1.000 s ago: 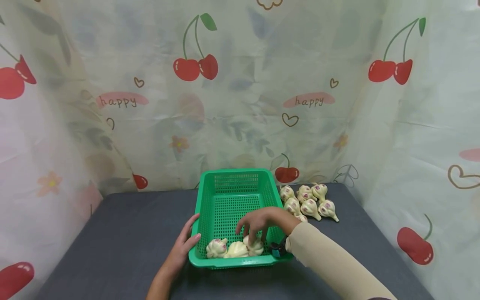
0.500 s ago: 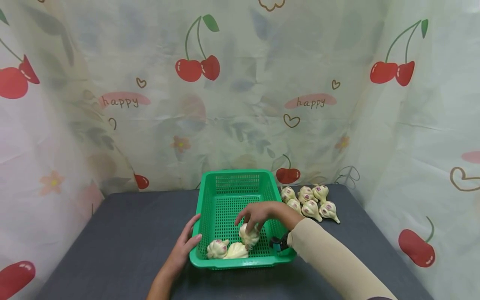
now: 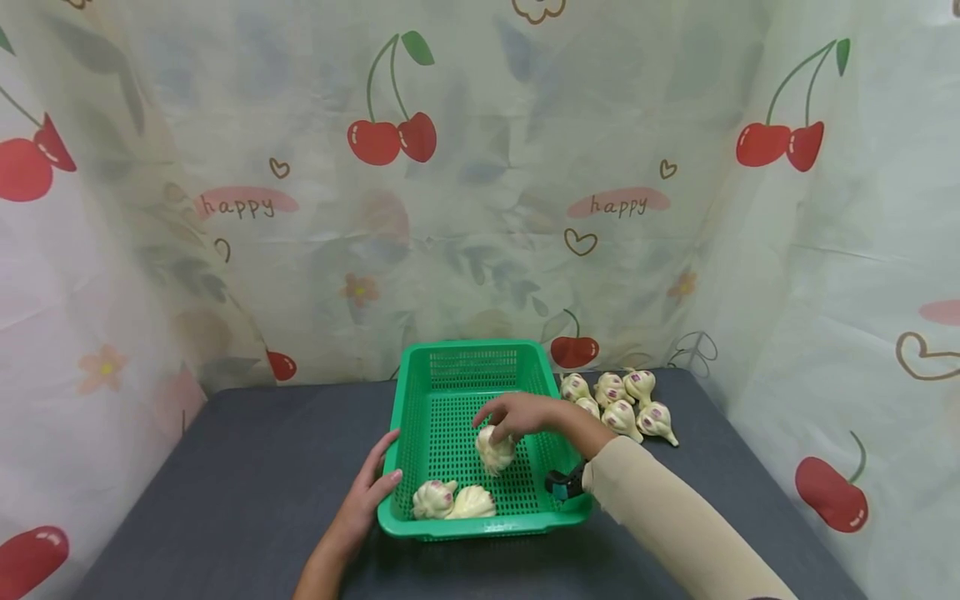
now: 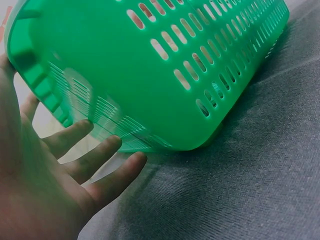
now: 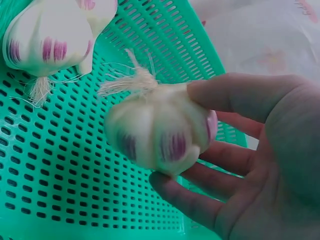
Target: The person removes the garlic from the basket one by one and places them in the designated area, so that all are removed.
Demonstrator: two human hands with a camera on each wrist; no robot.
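Away from the near rim had come one garlic bulb, drawn by the right hand toward the middle of the green plastic basket; a second earlier it sat in a row with two others. Now that row was down to its left bulb and middle bulb, touching or nearly so, which suggested the handling was going one bulb at a time. The right hand pinched its bulb between thumb and fingers, the stringy roots sticking out free; whether the bulb cleared the basket floor, I could not tell. The left hand stayed at the left rim, fingers spread and fairly straight, seemingly steadying it. On the dark counter, just beyond the basket's right side, lay at least six more bulbs, partly behind the right forearm.
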